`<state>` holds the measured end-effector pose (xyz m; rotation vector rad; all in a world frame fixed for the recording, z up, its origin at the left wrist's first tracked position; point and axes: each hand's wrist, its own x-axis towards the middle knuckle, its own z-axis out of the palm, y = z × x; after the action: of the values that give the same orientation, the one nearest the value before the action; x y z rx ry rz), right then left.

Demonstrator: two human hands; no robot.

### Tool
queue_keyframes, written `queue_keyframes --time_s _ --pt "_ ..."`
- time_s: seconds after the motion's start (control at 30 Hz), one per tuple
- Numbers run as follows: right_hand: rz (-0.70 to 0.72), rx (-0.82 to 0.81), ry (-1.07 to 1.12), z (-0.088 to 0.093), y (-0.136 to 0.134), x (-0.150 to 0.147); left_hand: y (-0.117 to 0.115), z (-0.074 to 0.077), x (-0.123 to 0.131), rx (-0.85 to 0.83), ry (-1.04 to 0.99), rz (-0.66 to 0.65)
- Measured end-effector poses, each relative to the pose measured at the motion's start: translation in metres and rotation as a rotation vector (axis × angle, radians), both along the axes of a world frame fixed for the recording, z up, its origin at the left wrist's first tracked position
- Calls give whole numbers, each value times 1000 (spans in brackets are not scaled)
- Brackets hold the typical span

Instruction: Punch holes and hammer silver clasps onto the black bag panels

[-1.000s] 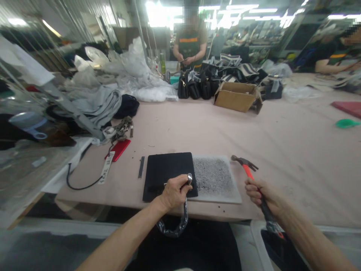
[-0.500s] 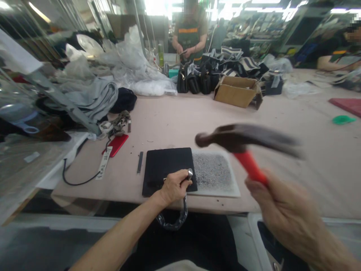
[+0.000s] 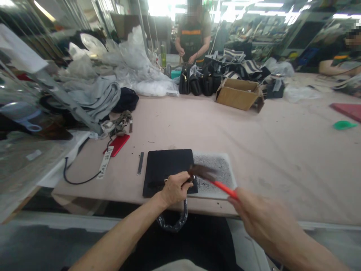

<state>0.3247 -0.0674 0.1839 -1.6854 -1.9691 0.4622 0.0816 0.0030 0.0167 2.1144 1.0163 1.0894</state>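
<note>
In the head view my right hand (image 3: 256, 212) is closed round the red handle of a hammer (image 3: 225, 188). The blurred hammer head is down at the fingertips of my left hand (image 3: 175, 188); whether it touches anything there, I cannot tell. My left hand is closed in a pinch over the right part of a black square pad (image 3: 169, 162), by a small shiny metal fitting (image 3: 193, 178) that is partly hidden. Below that hand a dark, plastic-wrapped strap (image 3: 173, 226) loops over the table edge. A speckled white slab (image 3: 216, 169) lies beside and partly behind the pad.
A grey metal strip (image 3: 140, 163) lies left of the pad, near a red flat object (image 3: 120, 145) and a labelled cord (image 3: 105, 163). Farther back are a cardboard box (image 3: 238, 94), black bags (image 3: 196, 81) and plastic wrapping (image 3: 152, 84). A person (image 3: 194, 37) stands across the table.
The hammer has swung down and left from its raised place to my left fingertips. My left hand has stayed nearly still; the view has shifted slightly.
</note>
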Motion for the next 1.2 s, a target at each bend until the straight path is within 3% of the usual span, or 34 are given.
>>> queue_keyframes --time_s 0.1,0.2,0.37,0.5,0.63,0.8,0.9,1.03,1.1,1.2 --pt "42 -40 -44 -9 1 8 0 -1 0 18 1 -3" --pt "-53 -101 13 -23 6 30 1 -4 0 42 -28 -11" --pt "-331 -433 31 -86 32 77 1 -5 0 37 -17 -13" --pt "-463 -350 -113 -119 54 93 0 -1 -1 36 -8 -16" --pt "-337 -6 -115 -125 58 59 0 2 -1 58 -3 -16" --pt "36 29 -23 -142 37 -34 -2 -3 -2 0 -5 -23" --pt "18 22 -154 -150 27 -68 2 -3 0 -225 -109 77" --pt "-44 -38 -170 -150 27 -74 19 10 -4 -630 -585 358" --pt "-57 -60 -158 -148 29 -72 28 20 -16 -673 -753 438" --pt "-75 -80 -147 -146 31 -72 35 30 -54 -598 -751 570"
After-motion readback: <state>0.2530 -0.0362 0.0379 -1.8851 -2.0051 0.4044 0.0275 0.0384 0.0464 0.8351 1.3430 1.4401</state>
